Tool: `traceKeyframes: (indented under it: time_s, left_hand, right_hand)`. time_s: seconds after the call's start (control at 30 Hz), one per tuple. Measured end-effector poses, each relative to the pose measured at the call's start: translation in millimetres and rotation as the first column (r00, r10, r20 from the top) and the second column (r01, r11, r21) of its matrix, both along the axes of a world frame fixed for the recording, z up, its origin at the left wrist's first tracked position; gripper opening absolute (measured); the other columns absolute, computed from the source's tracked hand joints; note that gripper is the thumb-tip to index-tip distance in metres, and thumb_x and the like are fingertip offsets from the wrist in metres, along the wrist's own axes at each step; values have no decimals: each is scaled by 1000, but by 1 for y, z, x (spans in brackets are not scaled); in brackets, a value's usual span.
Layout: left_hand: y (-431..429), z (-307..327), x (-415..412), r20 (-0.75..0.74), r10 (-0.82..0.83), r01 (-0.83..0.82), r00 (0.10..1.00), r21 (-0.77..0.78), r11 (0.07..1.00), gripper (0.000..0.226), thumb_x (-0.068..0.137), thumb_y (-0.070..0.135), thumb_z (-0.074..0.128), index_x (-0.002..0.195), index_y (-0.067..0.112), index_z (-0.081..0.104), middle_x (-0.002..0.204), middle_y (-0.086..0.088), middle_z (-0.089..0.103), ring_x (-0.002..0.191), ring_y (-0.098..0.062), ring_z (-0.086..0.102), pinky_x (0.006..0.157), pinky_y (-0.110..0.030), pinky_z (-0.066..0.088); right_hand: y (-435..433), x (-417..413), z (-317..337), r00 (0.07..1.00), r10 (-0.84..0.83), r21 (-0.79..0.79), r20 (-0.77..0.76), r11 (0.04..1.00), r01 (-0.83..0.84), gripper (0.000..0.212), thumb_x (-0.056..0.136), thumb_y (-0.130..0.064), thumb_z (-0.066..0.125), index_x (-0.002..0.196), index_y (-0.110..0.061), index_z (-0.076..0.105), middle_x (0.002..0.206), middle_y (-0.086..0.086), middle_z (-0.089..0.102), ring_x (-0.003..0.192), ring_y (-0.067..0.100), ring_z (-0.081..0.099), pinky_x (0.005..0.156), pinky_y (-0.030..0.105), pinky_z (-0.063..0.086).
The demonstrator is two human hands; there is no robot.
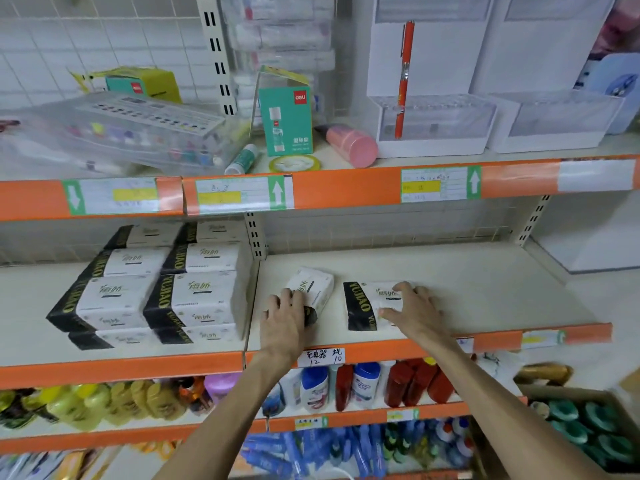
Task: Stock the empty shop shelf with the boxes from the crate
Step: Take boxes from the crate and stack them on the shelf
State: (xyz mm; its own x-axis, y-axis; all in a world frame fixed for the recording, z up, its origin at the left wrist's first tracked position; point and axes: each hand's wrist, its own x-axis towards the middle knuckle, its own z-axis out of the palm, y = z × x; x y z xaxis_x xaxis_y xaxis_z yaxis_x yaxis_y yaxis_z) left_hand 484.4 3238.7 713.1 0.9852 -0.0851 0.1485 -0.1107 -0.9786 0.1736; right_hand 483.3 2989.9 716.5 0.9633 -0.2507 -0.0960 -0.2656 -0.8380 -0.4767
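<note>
Two white-and-black tissue packs lie on the cream middle shelf [467, 278]. My left hand [285, 318] rests on the near end of the left pack [313, 289], which lies turned at an angle. My right hand [414, 310] lies flat, fingers spread, over the right pack [367, 304], whose black "YUJIAO" end faces left. A stack of several identical packs [162, 285] fills the bay to the left. A cardboard crate [581, 424] sits at the lower right, holding green round items.
An upright divider [254, 289] separates the two bays. The shelf above [346, 185] carries glue boxes, a pink cylinder and white display stands. Lower shelves hold shampoo bottles [346, 386] and blue packets.
</note>
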Motion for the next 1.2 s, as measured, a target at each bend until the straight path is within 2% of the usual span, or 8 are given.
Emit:
traceKeyframes:
  time_s: [0.1, 0.17, 0.43, 0.53, 0.63, 0.77, 0.93, 1.2]
  left_hand:
    - [21, -3, 10, 2, -78, 78, 997, -60, 995, 55, 84, 1, 54, 133, 22, 40, 135, 2, 42, 124, -26, 36, 97, -37, 44]
    - [36, -2, 15, -19, -100, 96, 995, -134, 986, 63, 81, -6, 51, 134, 27, 43, 137, 3, 41, 124, -26, 35, 102, -38, 42]
    - [42, -7, 15, 22, -47, 50, 999, -144, 988, 46, 88, 32, 62, 132, 33, 49, 137, 2, 46, 120, -25, 39, 102, -37, 41]
    - [32, -2, 15, 121, -31, 31, 992, 6, 1000, 38, 88, 29, 59, 126, 28, 54, 128, 1, 55, 115, -26, 45, 90, -37, 46]
    - [20, -3, 17, 172, -18, 6, 985, 70, 997, 41, 86, 18, 60, 126, 19, 54, 122, -4, 57, 108, -26, 49, 90, -36, 46]
    - [12, -24, 5, 194, -116, 83, 974, 173, 981, 63, 74, 13, 68, 134, 9, 47, 125, -10, 56, 107, -28, 49, 97, -35, 46]
    - [16, -27, 24, 51, -93, 90, 994, 59, 994, 72, 86, 5, 52, 150, 13, 19, 154, -9, 25, 140, -30, 22, 117, -35, 22]
    - [23, -5, 103, -178, -117, 115, 977, -22, 993, 75, 89, 3, 54, 152, 11, 12, 160, -13, 7, 148, -29, 2, 120, -34, -1]
  right_hand:
    - [-2, 1, -2, 999, -38, 13, -4, 999, 39, 61, 76, -56, 66, 127, -36, 40, 131, 8, 41, 115, 33, 44, 92, 46, 45]
    - [-2, 3, -3, 998, -57, 63, -2, 996, 57, 61, 77, -56, 66, 128, -35, 40, 129, 11, 41, 111, 34, 47, 91, 44, 46]
    - [7, 10, 1, 998, 64, 38, 15, 997, -65, 53, 83, -47, 65, 130, -32, 46, 126, 10, 46, 111, 32, 48, 94, 44, 45]
    - [9, 9, 4, 996, 84, -38, 33, 996, -83, 52, 86, -47, 62, 132, -31, 46, 133, 11, 43, 118, 32, 43, 93, 43, 47]
    - [24, 3, 7, 982, 64, -194, 176, 981, -29, 44, 90, -39, 60, 131, -26, 49, 137, 11, 34, 125, 32, 29, 89, 39, 46]
    - [41, -2, -6, 963, 236, -305, 134, 934, -186, 48, 93, -34, 55, 138, -24, 43, 139, 4, 44, 127, 27, 32, 106, 37, 36]
    - [34, 21, -4, 940, 339, -227, 35, 919, -323, 61, 92, -18, 54, 148, -22, 31, 151, -1, 34, 135, 26, 22, 111, 35, 29]
    - [45, 94, -4, 929, 359, -228, -94, 900, -371, 77, 79, 6, 48, 147, -23, 24, 156, 0, 20, 136, 30, 15, 96, 40, 45]
